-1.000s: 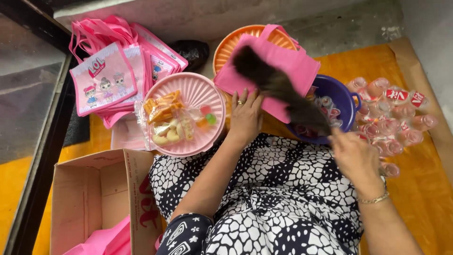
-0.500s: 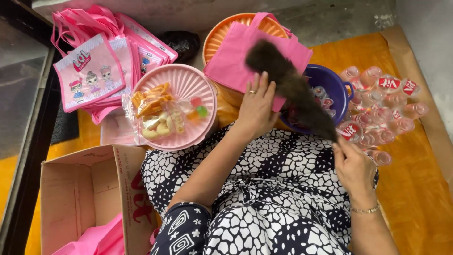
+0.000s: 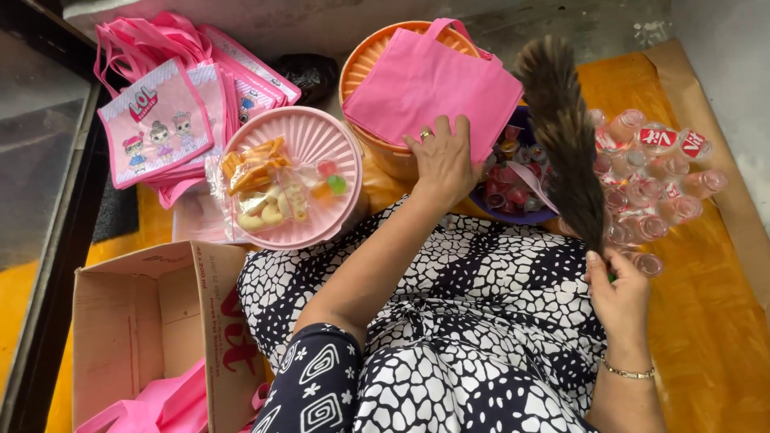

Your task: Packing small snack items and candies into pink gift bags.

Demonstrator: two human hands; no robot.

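My left hand (image 3: pixel 443 163) grips the near edge of a plain pink cloth bag (image 3: pixel 431 87) that lies across an orange round container (image 3: pixel 365 60). A ring shows on one finger. My right hand (image 3: pixel 619 299) holds the handle of a brown feather duster (image 3: pixel 565 132), its feathers pointing up and away over the purple bowl (image 3: pixel 521 215) of small wrapped sweets. A round pink lid (image 3: pixel 308 143) to the left carries a clear packet of snacks and candies (image 3: pixel 269 191).
A stack of pink printed bags (image 3: pixel 164 120) lies at the far left. An open cardboard box (image 3: pixel 144 321) with pink bags inside stands near left. Small plastic drink bottles (image 3: pixel 662 176) lie on orange paper at the right. My patterned dress fills the foreground.
The feather duster has swung from lying across the pink bag to standing upright at the right. My right hand moved with it; the left hand stays on the bag.
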